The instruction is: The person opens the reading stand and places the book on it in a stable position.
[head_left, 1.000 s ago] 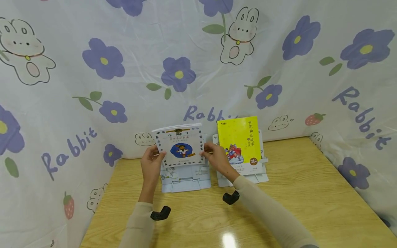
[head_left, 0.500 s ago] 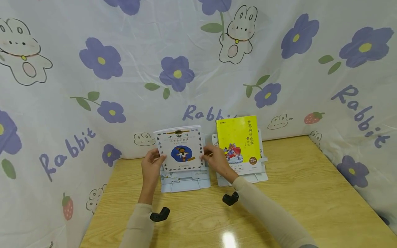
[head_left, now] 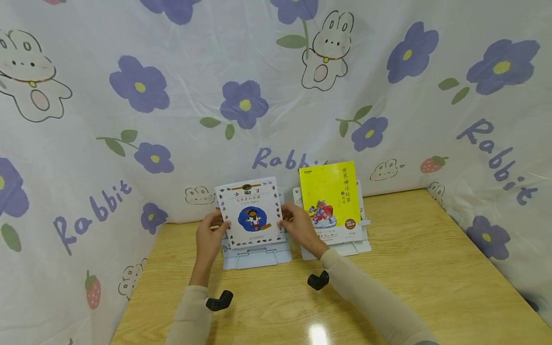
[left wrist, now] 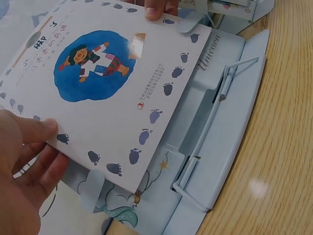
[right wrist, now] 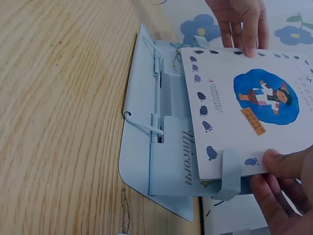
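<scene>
A white picture book [head_left: 253, 215] with a footprint border and a blue patch with a figure leans on a pale blue book stand [head_left: 257, 259]. My left hand [head_left: 211, 235] pinches its left edge, thumb on the cover and fingers behind. At the opposite edge my right hand [head_left: 300, 227] pinches it the same way. In the right wrist view, a stand clip [right wrist: 231, 169] overlaps the cover's edge near my right hand. The other clip [left wrist: 93, 192] is by the book's left edge in the left wrist view. The folded wire foot [left wrist: 200, 137] of the stand shows below the book.
A yellow book [head_left: 329, 201] stands on a second book stand [head_left: 360, 247] just to the right. The wooden table [head_left: 276, 306] extends in front. Behind hangs a white cloth [head_left: 194, 143] with purple flowers and rabbits.
Both hands have lowered the picture book along the stand, so it covers more of the stand's panel. The yellow book stays on its stand.
</scene>
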### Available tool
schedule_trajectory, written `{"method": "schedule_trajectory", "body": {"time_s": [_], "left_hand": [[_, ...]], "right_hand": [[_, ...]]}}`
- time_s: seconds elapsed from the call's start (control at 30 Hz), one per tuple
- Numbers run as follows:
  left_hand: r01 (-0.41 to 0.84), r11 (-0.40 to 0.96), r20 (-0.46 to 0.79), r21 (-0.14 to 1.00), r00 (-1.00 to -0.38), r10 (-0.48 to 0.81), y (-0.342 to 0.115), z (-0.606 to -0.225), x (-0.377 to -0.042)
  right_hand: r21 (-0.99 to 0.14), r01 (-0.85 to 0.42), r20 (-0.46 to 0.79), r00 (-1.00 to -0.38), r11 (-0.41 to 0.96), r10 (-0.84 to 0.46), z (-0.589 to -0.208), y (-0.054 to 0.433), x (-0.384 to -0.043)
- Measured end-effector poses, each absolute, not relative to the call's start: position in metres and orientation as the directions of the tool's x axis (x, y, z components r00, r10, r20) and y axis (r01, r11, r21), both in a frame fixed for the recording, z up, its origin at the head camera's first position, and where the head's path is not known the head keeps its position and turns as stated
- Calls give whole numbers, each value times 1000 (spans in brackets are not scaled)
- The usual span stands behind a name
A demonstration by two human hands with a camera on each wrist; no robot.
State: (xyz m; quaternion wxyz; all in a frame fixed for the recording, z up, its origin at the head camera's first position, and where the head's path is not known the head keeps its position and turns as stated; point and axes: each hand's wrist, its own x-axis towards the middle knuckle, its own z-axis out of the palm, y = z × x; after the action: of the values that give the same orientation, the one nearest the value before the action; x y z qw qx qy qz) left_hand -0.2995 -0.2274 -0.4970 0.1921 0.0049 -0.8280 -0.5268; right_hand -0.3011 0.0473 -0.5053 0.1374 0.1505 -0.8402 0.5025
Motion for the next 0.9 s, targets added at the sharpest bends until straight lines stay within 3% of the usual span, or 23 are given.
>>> {"method": "schedule_trajectory", "body": {"time_s": [0.33,0.9], "left_hand": [[167,484,314,859,-918,-241,-224,-500,-296],[177,502,338,846,-907,-250,-227,-512,-296]], "right_hand": [[-776,-348,359,-929,526,-85,-509,40,-298],[-762,-379,400,-913,525,-80,-514,37,-293]]}}
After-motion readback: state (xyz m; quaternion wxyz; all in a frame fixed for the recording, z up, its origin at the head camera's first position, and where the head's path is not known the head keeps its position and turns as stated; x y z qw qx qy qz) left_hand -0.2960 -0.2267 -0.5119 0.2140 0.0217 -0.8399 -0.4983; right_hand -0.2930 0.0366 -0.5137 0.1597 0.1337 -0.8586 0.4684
